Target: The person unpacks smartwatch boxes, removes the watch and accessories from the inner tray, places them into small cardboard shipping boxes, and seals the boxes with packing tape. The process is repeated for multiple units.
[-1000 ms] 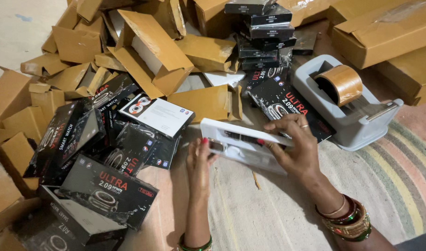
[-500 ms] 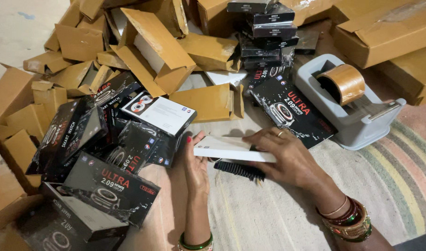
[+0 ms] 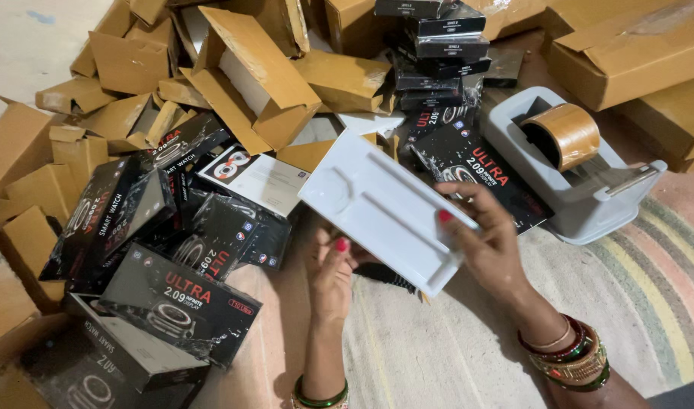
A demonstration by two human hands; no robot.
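A striped rug [image 3: 589, 333] covers the floor from 3 to 6 o'clock. Flattened brown cardboard boxes [image 3: 241, 68] are heaped from 9 through 12 to 2 o'clock. Black product boxes [image 3: 173, 295] lie piled from 7 to 9 o'clock, and a further stack of black boxes [image 3: 438, 45] stands at 12 o'clock. A grey tape dispenser [image 3: 581, 189] with a brown tape roll [image 3: 570, 135] sits at 2 o'clock, partly on the rug.

A white plastic tray [image 3: 385, 208] is held tilted at the centre of the view, its moulded underside toward the camera. The right hand [image 3: 487, 242] grips the tray's 4 o'clock edge, thumb on the facing surface and fingers behind. The left hand [image 3: 333, 276] is at the tray's 7 o'clock edge with fingers loosely curled; whether it touches the tray cannot be determined. A dark object [image 3: 388, 276] lies under the tray, mostly hidden.
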